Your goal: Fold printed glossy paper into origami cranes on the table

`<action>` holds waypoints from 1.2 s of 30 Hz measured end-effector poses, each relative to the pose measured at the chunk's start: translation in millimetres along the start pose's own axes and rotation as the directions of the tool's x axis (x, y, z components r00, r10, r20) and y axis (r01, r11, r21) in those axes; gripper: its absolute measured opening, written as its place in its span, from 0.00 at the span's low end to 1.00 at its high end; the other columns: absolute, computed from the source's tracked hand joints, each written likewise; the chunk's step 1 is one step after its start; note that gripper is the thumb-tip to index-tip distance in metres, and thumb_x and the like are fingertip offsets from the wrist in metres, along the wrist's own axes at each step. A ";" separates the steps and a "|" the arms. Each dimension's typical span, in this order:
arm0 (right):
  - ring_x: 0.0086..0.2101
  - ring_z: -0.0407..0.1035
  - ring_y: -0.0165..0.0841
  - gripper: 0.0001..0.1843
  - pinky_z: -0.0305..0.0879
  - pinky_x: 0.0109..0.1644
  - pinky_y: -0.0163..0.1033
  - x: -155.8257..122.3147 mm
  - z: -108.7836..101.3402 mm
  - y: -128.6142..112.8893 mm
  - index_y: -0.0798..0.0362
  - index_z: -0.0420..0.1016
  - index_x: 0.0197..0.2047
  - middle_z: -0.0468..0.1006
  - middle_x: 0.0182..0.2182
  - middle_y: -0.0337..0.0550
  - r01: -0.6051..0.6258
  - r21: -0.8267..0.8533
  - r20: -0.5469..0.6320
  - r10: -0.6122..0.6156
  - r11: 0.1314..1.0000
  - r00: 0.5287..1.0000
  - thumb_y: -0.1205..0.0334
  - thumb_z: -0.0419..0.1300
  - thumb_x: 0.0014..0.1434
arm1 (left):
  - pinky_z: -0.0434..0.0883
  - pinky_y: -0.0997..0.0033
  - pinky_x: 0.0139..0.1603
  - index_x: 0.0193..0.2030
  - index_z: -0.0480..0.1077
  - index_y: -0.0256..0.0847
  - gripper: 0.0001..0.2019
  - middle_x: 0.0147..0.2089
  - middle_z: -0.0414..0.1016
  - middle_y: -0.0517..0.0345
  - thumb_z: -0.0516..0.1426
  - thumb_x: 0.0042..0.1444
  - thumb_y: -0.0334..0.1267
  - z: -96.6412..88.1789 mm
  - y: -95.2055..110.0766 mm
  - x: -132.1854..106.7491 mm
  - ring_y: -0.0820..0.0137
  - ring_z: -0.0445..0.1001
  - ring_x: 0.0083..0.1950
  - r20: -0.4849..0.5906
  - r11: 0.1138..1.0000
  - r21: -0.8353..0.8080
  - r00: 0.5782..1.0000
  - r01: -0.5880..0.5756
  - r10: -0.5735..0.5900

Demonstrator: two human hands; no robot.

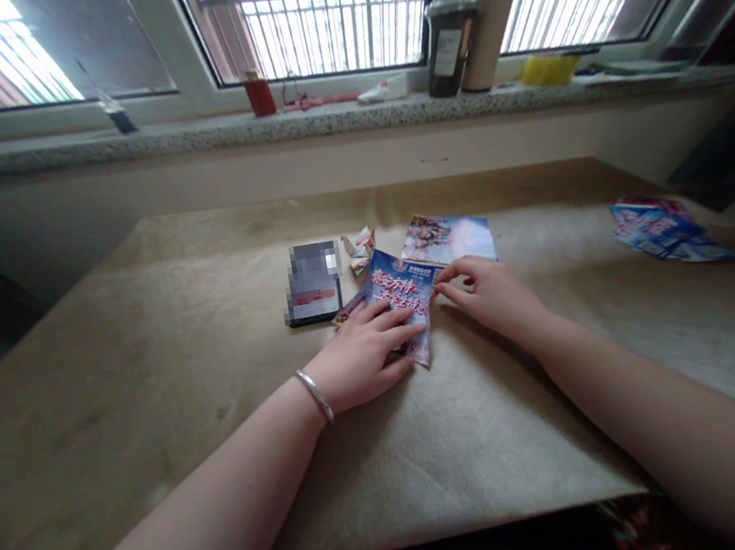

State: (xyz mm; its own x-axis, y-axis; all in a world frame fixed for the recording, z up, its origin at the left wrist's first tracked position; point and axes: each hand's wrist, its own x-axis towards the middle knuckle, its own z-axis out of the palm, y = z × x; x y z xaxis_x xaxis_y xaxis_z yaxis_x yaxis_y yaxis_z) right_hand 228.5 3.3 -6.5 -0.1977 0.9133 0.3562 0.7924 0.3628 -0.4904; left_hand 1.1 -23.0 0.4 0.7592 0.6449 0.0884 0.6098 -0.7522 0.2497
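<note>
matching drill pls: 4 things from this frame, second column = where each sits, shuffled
Things
1. blue folded leaflet
2. dark phone
3. red cup
4. loose blue leaflets

Places
A. on the windowsill
B. far right of the table
C. under both hands
D. flat on the table, just left of the pressed sheet

Pairs: 1-C, 2-D, 3-A, 4-B. The left hand lies flat on the leaflet; the right hand pinches its right edge.
</note>
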 end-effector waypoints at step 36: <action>0.30 0.69 0.31 0.02 0.65 0.33 0.35 -10.9 -6.7 -27.6 0.51 0.73 0.31 0.76 0.30 0.40 0.177 0.089 -0.015 -0.176 0.980 0.984 0.66 0.58 0.54 | 0.51 0.48 0.66 0.65 0.56 0.41 0.29 0.70 0.45 0.42 0.52 0.58 0.49 2.8 -0.5 -1.4 0.49 0.46 0.70 0.046 0.987 0.067 0.988 0.144 -0.148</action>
State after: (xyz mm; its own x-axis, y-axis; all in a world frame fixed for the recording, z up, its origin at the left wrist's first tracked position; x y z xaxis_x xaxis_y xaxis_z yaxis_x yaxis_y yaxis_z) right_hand 212.7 -17.9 8.5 -0.3259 0.8321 0.4488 0.6904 0.5338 -0.4883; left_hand 0.4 -23.9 -2.6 0.6706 0.7418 0.0058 0.7269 -0.6586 0.1945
